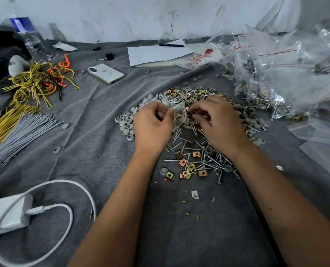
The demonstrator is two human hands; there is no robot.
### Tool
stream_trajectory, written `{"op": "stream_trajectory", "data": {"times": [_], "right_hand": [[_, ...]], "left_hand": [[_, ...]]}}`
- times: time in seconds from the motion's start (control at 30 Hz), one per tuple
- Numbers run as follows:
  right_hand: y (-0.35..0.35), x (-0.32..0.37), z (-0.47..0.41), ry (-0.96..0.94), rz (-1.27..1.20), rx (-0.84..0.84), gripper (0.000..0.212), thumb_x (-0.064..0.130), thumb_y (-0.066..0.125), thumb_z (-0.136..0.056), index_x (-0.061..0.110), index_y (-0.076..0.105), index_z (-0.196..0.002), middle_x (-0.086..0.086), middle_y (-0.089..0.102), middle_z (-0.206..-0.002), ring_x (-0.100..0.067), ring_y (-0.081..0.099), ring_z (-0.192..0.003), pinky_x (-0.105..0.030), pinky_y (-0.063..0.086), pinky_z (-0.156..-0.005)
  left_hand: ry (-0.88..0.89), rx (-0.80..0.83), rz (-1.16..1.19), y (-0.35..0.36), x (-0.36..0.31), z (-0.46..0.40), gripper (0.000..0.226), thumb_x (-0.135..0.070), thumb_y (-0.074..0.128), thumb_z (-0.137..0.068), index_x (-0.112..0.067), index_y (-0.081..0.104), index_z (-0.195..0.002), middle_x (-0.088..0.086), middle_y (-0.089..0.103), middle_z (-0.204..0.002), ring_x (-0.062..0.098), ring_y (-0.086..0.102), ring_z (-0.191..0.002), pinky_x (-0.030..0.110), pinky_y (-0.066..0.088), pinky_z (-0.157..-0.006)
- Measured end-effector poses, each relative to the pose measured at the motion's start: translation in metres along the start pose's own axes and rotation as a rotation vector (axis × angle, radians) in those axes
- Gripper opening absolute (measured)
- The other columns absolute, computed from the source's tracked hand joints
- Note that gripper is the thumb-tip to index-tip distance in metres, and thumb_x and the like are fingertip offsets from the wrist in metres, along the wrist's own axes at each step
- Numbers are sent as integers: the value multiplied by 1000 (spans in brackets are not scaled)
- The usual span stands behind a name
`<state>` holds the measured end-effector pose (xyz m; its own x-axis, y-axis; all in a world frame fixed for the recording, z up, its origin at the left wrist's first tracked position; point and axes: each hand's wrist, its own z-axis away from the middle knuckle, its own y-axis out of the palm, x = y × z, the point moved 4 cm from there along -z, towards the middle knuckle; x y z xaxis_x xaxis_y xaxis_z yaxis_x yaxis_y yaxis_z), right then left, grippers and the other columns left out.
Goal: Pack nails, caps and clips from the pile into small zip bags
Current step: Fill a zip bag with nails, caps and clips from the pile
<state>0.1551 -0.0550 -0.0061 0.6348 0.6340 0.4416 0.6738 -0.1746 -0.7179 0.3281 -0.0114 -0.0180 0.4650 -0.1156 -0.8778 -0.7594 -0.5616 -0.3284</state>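
Observation:
A pile of silver nails (208, 160), grey caps (126, 122) and brass clips (187, 170) lies spread on the grey cloth (102, 132) in the middle. My left hand (153, 125) grips a small clear zip bag (179, 114) that holds a few parts, with nails sticking out below it. My right hand (218, 120) is just right of the bag, fingers curled and pinching a small part at the bag's mouth; what the part is I cannot tell.
Filled zip bags (266, 93) and empty ones (314, 132) are heaped at the right. A phone (106, 73), paper with a pen (156, 53), a water bottle (27, 35), yellow and orange ties (39, 81), grey ties (16, 132) and a white charger with cable (10, 212) lie around.

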Motion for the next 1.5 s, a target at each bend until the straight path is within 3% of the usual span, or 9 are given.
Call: {"op": "stream_trajectory", "data": {"times": [0.17, 0.33, 0.5, 0.67, 0.87, 0.93, 1.23, 1.37, 1.5], "right_hand": [[15, -3, 1, -7, 204, 260, 37, 9, 58, -97, 24, 70, -129, -5, 54, -117, -26, 44, -118, -47, 50, -92], [14, -1, -1, 37, 220, 288, 32, 17, 63, -97, 23, 68, -129, -5, 55, -124, -27, 42, -123, -49, 49, -98], [12, -6, 0, 78, 204, 316, 27, 26, 68, -96, 17, 61, -120, -2, 56, -127, -25, 40, -127, -41, 41, -105], [8, 0, 2, 20, 106, 280, 13, 15, 74, -91, 20, 67, -100, 6, 64, -105, -13, 51, -106, -32, 46, -91], [-3, 1, 1, 90, -135, 45, 23, 8, 76, -89, 15, 69, -109, 8, 67, -94, 2, 60, -84, -8, 45, -75], [-7, 5, 0, 61, -229, -42, 21, 9, 79, -87, 13, 71, -106, 6, 70, -91, 1, 63, -83, -6, 45, -73], [-3, 19, 5, -40, -248, -29, 14, 7, 84, -81, 13, 75, -90, 3, 73, -88, -11, 69, -81, -34, 58, -74], [0, 22, 4, -79, -251, 20, 20, 4, 80, -83, 15, 80, -100, 9, 74, -95, -7, 67, -85, -25, 55, -82], [11, 27, 7, -178, -187, 254, 32, -5, 63, -91, 13, 77, -114, 9, 69, -98, -19, 59, -95, -36, 49, -88]], "left_hand": [[2, -35, -5, -3, 0, 0, 19, -17, 74, -93, -19, 68, -76, -6, 63, -63, 26, 66, -62, 40, 56, -59], [-20, -57, 33, -5, 1, 0, 20, -16, 73, -94, -18, 67, -75, -10, 60, -60, 4, 55, -53, 26, 47, -55], [-20, -50, 18, -6, -1, 0, 26, -16, 74, -93, -25, 64, -71, -11, 58, -59, 3, 53, -54, 22, 45, -55], [-12, -47, 1, -6, 1, 0, 20, -18, 73, -95, -18, 67, -76, -7, 61, -63, 9, 56, -58, 30, 50, -58], [11, 9, -31, -1, 0, 0, 26, -16, 73, -95, -24, 63, -72, -11, 58, -60, 1, 52, -53, 18, 45, -53], [11, 46, -27, 1, -1, 1, 25, -16, 73, -96, -23, 62, -74, -9, 59, -59, 9, 58, -52, 26, 50, -53], [89, 151, 15, 7, -10, 6, 12, -14, 73, -94, -12, 69, -83, 9, 67, -68, 34, 65, -66, 49, 54, -57], [70, 132, 83, 5, -12, 7, 11, -12, 71, -95, -8, 69, -84, 18, 66, -69, 41, 64, -65, 52, 54, -56], [61, 33, 90, -2, -10, 3, 15, -12, 71, -95, -15, 68, -80, 6, 64, -67, 24, 60, -62, 42, 52, -58]]}}
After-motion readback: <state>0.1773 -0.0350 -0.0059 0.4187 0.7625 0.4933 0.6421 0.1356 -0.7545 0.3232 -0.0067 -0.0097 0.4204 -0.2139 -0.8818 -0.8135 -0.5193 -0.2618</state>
